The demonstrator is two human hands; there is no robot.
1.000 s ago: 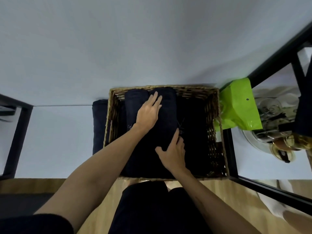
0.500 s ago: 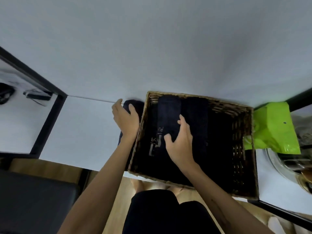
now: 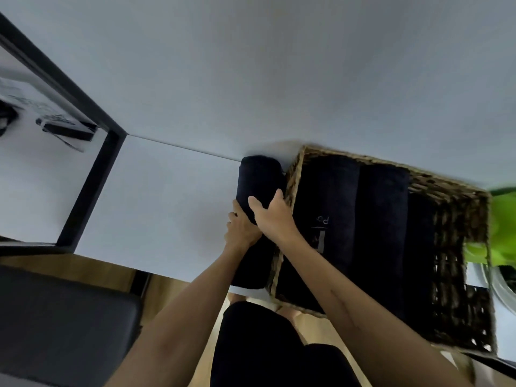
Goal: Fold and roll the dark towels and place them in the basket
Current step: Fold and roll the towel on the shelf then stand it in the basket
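A rolled dark towel (image 3: 258,180) lies on the white table just left of the wicker basket (image 3: 458,269), touching its left wall. My left hand (image 3: 241,229) grips the roll from its left side. My right hand (image 3: 272,212) grips it from above, thumb on the left and fingers over the right side. Inside the basket lie rolled dark towels side by side: one with a pale printed mark (image 3: 326,219), one beside it (image 3: 381,230), and a third dark mass further right. The near end of the outer roll is hidden behind my arms.
The white table (image 3: 167,205) runs to the wall. A black frame (image 3: 92,180) borders it on the left, with small dark items beyond. A bright green bag (image 3: 502,233) sits right of the basket. A dark seat (image 3: 55,325) is at lower left.
My right hand left the towels in the basket and moved left onto the roll outside it. My left hand slid down along that roll. The view swung left.
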